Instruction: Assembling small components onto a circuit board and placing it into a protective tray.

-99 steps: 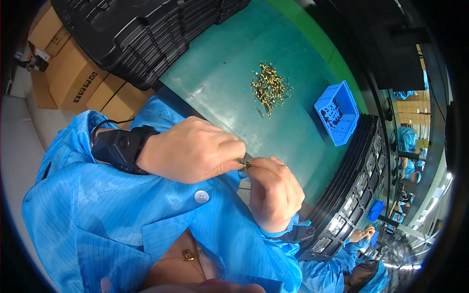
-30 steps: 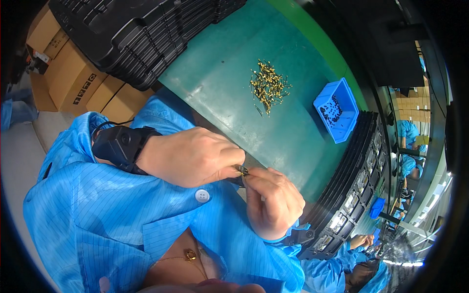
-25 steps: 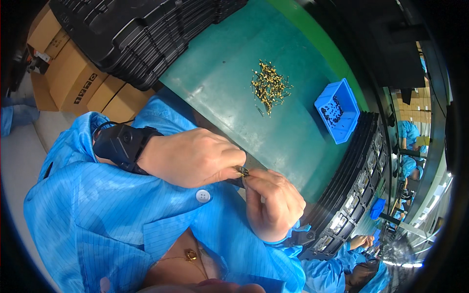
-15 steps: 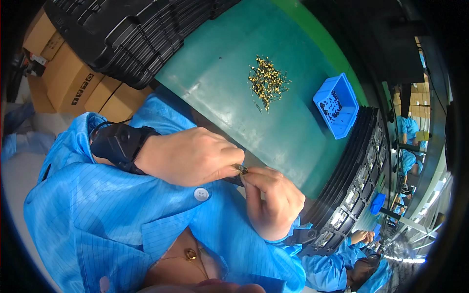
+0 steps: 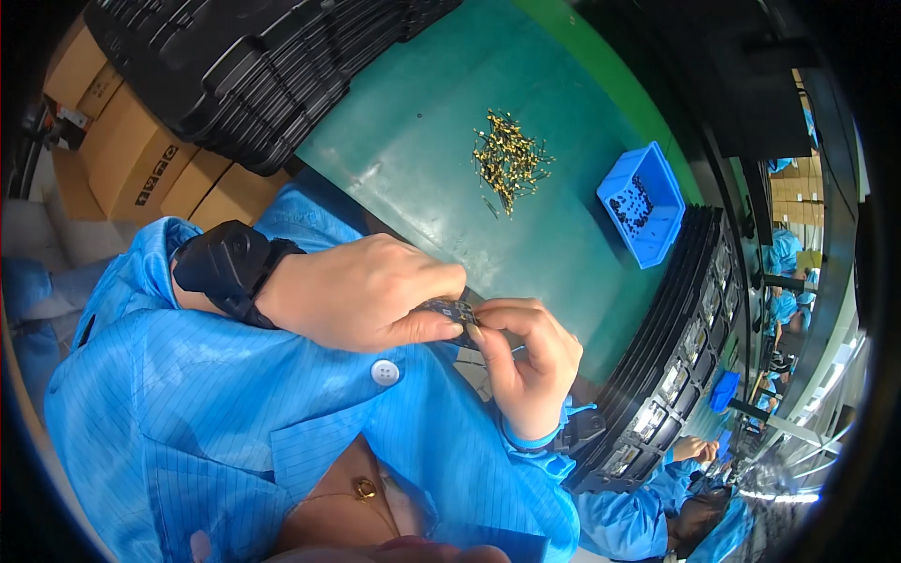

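Observation:
A small dark flat piece, possibly a circuit board (image 5: pixel 449 307), is held between both hands over the near edge of the green table. My left hand (image 5: pixel 361 293) is closed on it, thumb below and fingers above. At its right end, the thumb and index finger of my right hand (image 5: pixel 532 361) pinch the piece; any smaller part between those fingertips is too small to make out. Beyond the hands lies a heap of thin dark pieces with gold-coloured ends (image 5: pixel 511 161). To its right stands a blue plastic bin (image 5: pixel 659 208) with small black parts inside.
Stacked black trays (image 5: pixel 272 70) rise at the far left, and another stack of black trays (image 5: pixel 690 375) holds parts at the right. Cardboard boxes (image 5: pixel 131 155) stand beyond the left tray stack. A co-worker in a blue jacket (image 5: pixel 624 521) sits at the lower right.
The dark piece has turned, so more of its flat face shows between the hands. My right fingers have shifted slightly and still pinch at its end.

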Motion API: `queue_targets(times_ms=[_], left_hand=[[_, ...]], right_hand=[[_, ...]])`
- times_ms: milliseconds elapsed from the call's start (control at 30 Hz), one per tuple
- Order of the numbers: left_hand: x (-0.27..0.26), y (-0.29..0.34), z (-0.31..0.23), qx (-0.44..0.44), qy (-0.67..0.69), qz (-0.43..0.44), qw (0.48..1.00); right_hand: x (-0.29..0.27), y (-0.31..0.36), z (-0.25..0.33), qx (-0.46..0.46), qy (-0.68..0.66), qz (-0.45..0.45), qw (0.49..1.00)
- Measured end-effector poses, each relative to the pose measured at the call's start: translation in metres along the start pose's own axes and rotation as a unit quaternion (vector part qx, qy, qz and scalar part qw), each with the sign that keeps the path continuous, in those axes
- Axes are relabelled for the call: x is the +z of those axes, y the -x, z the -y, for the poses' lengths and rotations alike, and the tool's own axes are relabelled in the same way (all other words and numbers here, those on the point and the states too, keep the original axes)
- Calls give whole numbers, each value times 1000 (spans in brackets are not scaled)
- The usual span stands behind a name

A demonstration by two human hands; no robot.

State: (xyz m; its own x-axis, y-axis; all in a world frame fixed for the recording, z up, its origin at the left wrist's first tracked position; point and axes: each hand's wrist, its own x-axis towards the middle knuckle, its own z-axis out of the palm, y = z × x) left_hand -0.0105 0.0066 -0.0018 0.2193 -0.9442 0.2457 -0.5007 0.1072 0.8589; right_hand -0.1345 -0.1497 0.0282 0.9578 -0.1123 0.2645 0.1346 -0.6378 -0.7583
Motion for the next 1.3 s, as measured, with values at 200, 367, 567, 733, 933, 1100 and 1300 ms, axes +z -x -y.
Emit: queue_targets(times_ms=[200, 367, 567, 733, 933, 1100, 1300], left_hand=[[2, -3, 3, 23, -8, -23, 999], [0, -3, 4, -10, -4, -14, 1000], [1, -5, 4, 11, -13, -48, 999], [1, -4, 5, 30, -32, -53, 998], [6, -6, 7, 40, -32, -90, 995], [6, -4, 7, 48, -63, -98, 992], [5, -1, 4, 18, -77, -80, 994]], right_hand=[[0, -3, -4, -5, -31, 7, 999], [-4, -13, -11, -31, -43, 47, 997], [-4, -19, -29, -81, -118, 77, 987], [5, -21, -46, -132, -152, 61, 978], [17, -24, -53, -185, -159, 13, 970], [24, -24, -52, -186, -177, -16, 966], [24, -23, -50, -127, -204, 7, 971]])
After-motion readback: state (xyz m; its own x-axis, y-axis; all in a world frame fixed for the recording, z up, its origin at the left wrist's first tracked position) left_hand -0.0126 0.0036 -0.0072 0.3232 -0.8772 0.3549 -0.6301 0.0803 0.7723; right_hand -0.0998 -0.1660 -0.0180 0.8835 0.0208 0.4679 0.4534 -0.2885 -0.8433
